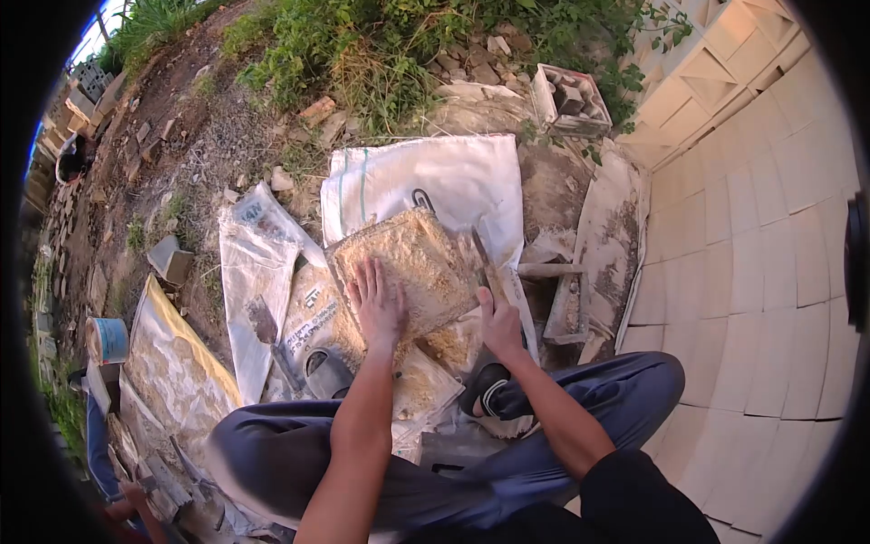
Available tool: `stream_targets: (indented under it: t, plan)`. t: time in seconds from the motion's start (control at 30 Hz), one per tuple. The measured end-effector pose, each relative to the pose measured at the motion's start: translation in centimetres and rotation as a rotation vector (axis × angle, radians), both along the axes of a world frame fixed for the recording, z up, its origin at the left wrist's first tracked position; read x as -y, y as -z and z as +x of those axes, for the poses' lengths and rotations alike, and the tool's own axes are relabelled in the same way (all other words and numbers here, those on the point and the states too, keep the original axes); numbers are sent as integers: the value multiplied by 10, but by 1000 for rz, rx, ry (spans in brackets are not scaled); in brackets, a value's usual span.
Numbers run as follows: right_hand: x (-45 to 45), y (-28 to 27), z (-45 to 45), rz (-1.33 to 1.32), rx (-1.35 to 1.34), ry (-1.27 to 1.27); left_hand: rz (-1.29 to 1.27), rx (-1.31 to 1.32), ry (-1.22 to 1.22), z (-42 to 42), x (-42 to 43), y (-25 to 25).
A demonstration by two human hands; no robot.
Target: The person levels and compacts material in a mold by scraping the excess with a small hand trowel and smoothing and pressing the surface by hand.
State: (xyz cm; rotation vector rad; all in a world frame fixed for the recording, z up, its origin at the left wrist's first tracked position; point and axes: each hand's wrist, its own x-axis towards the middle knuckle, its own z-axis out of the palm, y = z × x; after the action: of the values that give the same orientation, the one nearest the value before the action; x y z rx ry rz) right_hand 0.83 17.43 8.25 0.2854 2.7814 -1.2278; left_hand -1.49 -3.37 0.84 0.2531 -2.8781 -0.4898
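Note:
A square slab (pixel 421 258) with a rough, crumbly tan surface lies tilted in front of my knees, over white sacks (pixel 453 172). My left hand (pixel 379 304) rests on its lower left part, fingers spread. At the slab's right edge my right hand (pixel 500 322) is closed round the handle of a flat-bladed tool (pixel 480 249), whose blade runs up along that edge. A dark metal loop (pixel 421 199) shows at the slab's top. Tan crumbs (pixel 421 385) lie below the slab, between my feet.
A trowel (pixel 265 322) lies on sacking to the left. A hammer-like tool (pixel 553 270) is at the right, beside a narrow mould (pixel 568 308). Farther off are a crate of blocks (pixel 573 98) and a bucket (pixel 109 341). Stacked pale blocks (pixel 743 245) line the right. Another person's arm (pixel 136 508) shows lower left.

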Motion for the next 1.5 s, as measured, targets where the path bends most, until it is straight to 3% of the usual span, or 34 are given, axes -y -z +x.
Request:
stream_targets:
  t: [0.07,0.17,0.5,0.6,0.73,0.87,1.0,1.07,1.3,1.33,1.4,1.5]
  plan:
    - [-1,-7,-1,-57,-74,17,-4,14,0,1,-3,-4]
    - [-14,69,17,157,93,-114,-3,3,-7,0,-2,-5]
    - [4,-16,-2,-64,-92,11,-54,56,-11,-1,-4,-6]
    - [-15,65,30,124,88,-105,-48,39,-13,1,-2,-6]
    - [-9,38,22,67,102,-84,-24,12,-13,1,-2,-4]
    - [11,9,0,27,-88,43,-38,8,-26,1,-3,-2]
    - [2,56,17,137,-116,-36,-27,15,-13,1,-1,-10]
    - [-1,72,21,294,27,-76,-10,47,-11,1,0,-8]
    - [32,-16,-17,-19,-77,34,-4,15,-21,1,1,-2]
    - [31,2,-12,-25,-67,30,-11,25,-26,4,2,2]
    - [19,50,-6,301,-21,-21,22,48,-14,-1,2,5]
    - [11,68,-7,308,3,-116,62,25,-12,1,3,-7]
